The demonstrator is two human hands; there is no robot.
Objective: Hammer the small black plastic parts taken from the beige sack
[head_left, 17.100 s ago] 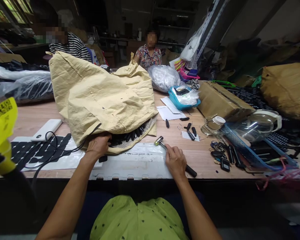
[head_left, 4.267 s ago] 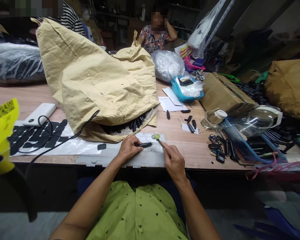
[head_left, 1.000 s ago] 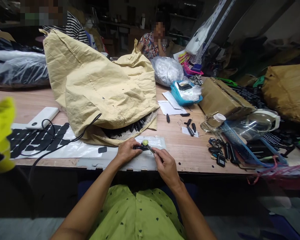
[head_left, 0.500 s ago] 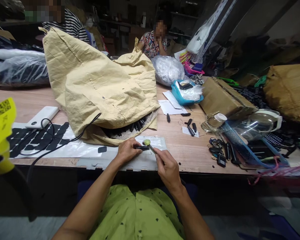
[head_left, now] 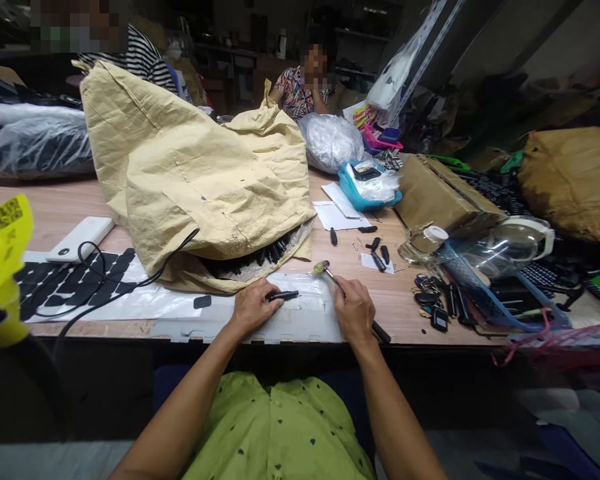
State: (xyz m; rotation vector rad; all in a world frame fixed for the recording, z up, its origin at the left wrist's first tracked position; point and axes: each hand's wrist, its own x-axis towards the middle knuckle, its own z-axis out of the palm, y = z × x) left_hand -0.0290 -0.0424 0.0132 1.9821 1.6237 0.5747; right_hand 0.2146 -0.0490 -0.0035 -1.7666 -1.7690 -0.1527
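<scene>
My left hand (head_left: pixel 254 308) pinches a small black handle-like piece (head_left: pixel 286 295) over a grey board (head_left: pixel 300 320) at the table's front edge. To its right, my right hand (head_left: pixel 354 308) is closed round a small hammer; the yellowish-green and metal hammer head (head_left: pixel 322 267) points up and left, and its black grip sticks out below the hand. The head is apart from the black piece. Behind my left hand lies a large beige cloth sack (head_left: pixel 205 180), its open mouth showing several black pieces (head_left: pixel 275 252).
Loose black pieces (head_left: pixel 380 257) lie right of the sack. Further right are keys (head_left: pixel 427 290), a blue basket (head_left: pixel 480 293), a clear jug and a cardboard box (head_left: pixel 440 193). A white power bank (head_left: pixel 80 239) with a black cable lies left. Two people sit behind.
My right hand has drawn the hammer right, away from the black piece, and its grip now shows. My left hand still holds the piece. The whole view has shifted slightly.
</scene>
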